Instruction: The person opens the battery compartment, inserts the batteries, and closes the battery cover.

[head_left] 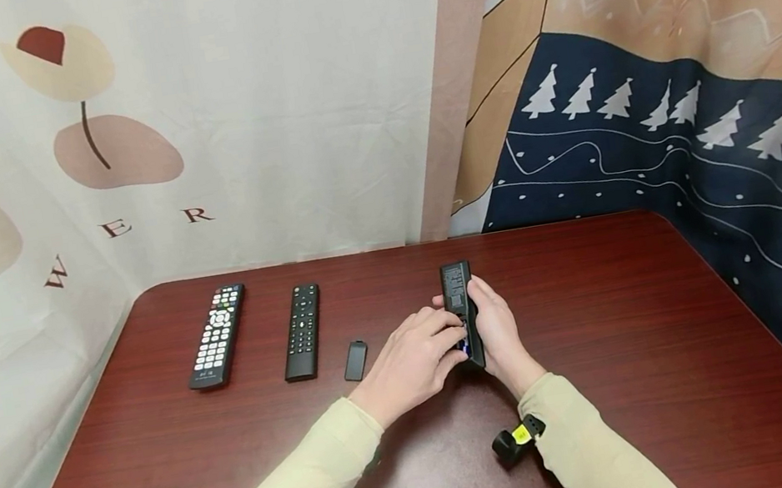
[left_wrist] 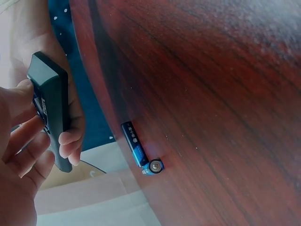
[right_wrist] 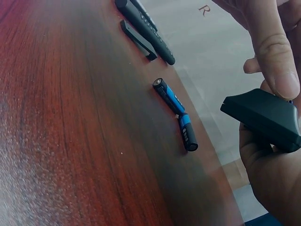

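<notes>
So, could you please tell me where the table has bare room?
The widest patch runs from the right hand to the table's right edge; another lies between the left sleeve and the left edge. It's crowded around the left hand: held remote, battery cover, two loose batteries.

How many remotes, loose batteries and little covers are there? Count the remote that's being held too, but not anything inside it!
Remotes: 3
Loose blue-and-black batteries: 2
Little black cover: 1
Total: 6
</notes>
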`<state>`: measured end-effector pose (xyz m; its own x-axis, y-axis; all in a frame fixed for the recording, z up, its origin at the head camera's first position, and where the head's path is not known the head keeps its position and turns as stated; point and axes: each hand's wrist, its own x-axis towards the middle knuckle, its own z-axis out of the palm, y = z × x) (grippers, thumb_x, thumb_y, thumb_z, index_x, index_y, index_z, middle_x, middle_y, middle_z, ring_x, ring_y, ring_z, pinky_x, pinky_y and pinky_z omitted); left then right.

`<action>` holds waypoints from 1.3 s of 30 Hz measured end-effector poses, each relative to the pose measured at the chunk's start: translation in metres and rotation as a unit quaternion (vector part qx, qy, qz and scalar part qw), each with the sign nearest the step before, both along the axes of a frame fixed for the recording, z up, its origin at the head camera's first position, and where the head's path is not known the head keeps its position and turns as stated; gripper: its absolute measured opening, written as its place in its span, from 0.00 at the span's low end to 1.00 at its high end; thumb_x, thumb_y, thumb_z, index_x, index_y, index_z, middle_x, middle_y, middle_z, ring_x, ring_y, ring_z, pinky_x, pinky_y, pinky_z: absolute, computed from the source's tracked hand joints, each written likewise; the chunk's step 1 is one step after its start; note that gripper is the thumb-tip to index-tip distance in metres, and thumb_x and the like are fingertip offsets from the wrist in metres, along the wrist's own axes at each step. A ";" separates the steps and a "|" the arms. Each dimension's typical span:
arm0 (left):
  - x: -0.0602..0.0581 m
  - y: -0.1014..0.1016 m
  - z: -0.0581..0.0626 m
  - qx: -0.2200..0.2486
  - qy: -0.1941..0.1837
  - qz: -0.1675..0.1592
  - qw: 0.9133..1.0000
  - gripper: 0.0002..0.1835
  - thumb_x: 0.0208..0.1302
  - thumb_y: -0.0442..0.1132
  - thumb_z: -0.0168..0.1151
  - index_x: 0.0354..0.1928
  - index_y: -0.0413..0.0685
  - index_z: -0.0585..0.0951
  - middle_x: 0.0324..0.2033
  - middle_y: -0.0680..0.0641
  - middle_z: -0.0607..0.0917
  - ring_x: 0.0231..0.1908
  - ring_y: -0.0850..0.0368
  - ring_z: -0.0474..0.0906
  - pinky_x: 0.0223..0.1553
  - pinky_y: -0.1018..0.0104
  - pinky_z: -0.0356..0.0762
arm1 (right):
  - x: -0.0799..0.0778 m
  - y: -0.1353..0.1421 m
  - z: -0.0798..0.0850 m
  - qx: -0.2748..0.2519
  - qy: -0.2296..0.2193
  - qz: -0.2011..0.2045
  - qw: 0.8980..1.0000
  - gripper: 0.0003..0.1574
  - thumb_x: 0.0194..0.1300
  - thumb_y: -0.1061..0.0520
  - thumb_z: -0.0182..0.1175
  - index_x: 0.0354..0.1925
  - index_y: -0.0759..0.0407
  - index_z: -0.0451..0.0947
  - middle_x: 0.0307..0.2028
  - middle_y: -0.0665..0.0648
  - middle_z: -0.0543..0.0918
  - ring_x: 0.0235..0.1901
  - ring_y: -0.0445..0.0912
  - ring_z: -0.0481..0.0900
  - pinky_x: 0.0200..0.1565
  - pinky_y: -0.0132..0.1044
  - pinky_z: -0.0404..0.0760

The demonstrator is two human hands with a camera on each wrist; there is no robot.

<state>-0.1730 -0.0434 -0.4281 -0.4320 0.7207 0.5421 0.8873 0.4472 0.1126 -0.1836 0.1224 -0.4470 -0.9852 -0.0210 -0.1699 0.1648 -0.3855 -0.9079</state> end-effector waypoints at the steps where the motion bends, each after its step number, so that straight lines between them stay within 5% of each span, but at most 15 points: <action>1: 0.000 0.000 0.000 0.003 0.000 0.000 1.000 0.11 0.64 0.39 0.73 0.47 0.45 0.87 0.48 0.49 0.85 0.49 0.53 0.79 0.52 0.62 0.78 | 0.000 0.000 0.000 0.000 0.000 0.001 1.000 0.28 0.86 0.47 0.33 0.74 0.52 0.62 0.54 0.68 0.81 0.37 0.45 0.84 0.38 0.38 0.84; 24: -0.002 0.002 0.002 0.037 -0.057 0.038 0.997 0.16 0.59 0.44 0.78 0.44 0.44 0.86 0.44 0.50 0.83 0.48 0.53 0.79 0.53 0.61 0.78 | 0.003 -0.003 0.004 0.042 -0.011 -0.018 0.999 0.32 0.85 0.47 0.35 0.80 0.53 0.56 0.61 0.69 0.76 0.42 0.43 0.81 0.44 0.34 0.82; 39: -0.003 0.000 0.004 0.041 -0.125 0.078 0.988 0.19 0.50 0.47 0.83 0.36 0.46 0.83 0.38 0.51 0.80 0.39 0.57 0.73 0.39 0.64 0.77 | 0.005 -0.010 0.000 0.055 0.017 -0.007 0.998 0.30 0.85 0.48 0.37 0.76 0.56 0.63 0.41 0.54 0.79 0.34 0.42 0.78 0.37 0.35 0.80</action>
<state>-0.1761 -0.0433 -0.4245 -0.6624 0.5927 0.4582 0.7480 0.5560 0.3623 -0.1790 0.1125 -0.4470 -0.9905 0.0100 -0.1370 0.1285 -0.2853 -0.9498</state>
